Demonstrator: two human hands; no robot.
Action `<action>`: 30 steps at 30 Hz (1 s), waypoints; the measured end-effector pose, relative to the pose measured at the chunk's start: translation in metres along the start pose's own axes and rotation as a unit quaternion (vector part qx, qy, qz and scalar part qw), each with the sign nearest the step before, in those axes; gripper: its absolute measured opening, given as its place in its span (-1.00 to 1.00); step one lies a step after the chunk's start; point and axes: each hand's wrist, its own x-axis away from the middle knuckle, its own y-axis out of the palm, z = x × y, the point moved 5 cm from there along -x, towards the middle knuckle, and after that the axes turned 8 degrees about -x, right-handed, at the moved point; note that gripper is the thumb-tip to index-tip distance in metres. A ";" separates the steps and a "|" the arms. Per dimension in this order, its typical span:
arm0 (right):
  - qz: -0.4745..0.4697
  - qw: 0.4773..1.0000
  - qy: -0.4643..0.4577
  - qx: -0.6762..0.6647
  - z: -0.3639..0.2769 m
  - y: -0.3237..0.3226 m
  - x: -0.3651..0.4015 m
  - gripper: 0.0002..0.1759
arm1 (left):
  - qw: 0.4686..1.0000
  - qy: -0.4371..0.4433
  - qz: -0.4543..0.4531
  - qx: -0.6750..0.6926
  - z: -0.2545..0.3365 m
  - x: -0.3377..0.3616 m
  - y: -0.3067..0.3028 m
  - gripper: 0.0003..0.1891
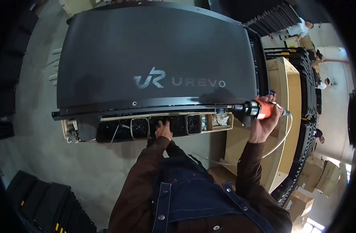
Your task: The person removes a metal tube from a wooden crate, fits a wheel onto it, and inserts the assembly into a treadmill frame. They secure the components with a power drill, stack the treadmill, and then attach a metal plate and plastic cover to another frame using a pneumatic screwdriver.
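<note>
Head view, left to right: a wooden tray (232, 123) of black bins lies along the near edge of a dark panel (154, 46) marked UREVO. A thin metal tool (115, 133) rests at the bins on the left. The left hand (163, 131) reaches into a middle bin of small dark parts (178, 124), fingers slightly parted and pointing down; whether they pinch a part, I cannot tell. Farther right, the orange driver (264, 110) lies sideways above the panel's near right edge, nose pointing left; contact at its tip is unclear. The right hand (266, 118) holds its body, fingers wrapped around it. A pale hose (281, 143) curves down from its rear, near a wooden crate (282, 171).
</note>
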 end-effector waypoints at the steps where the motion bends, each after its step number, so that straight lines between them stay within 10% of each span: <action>1: -0.011 0.999 -0.010 0.035 -0.013 -0.016 0.008 -0.74 | 1.000 0.004 -0.007 0.004 -0.007 -0.007 0.011 -0.52; 10: 0.143 0.971 -0.046 0.184 -0.065 -0.096 0.110 -0.67 | 0.980 0.129 0.134 0.065 -0.045 -0.021 -0.014 -0.76; 12: 0.160 0.967 -0.059 0.187 -0.067 -0.095 0.119 -0.67 | 0.938 0.024 -0.102 0.331 -0.055 -0.033 0.006 -0.78; 16: 0.145 0.967 -0.048 0.204 -0.061 -0.084 0.129 -0.66 | 0.796 0.019 -0.258 0.547 -0.052 -0.022 -0.004 -0.67; 30: 0.138 0.980 -0.038 0.138 -0.035 -0.038 0.136 -0.68 | 0.541 0.039 -0.392 0.743 -0.015 0.023 -0.041 -0.61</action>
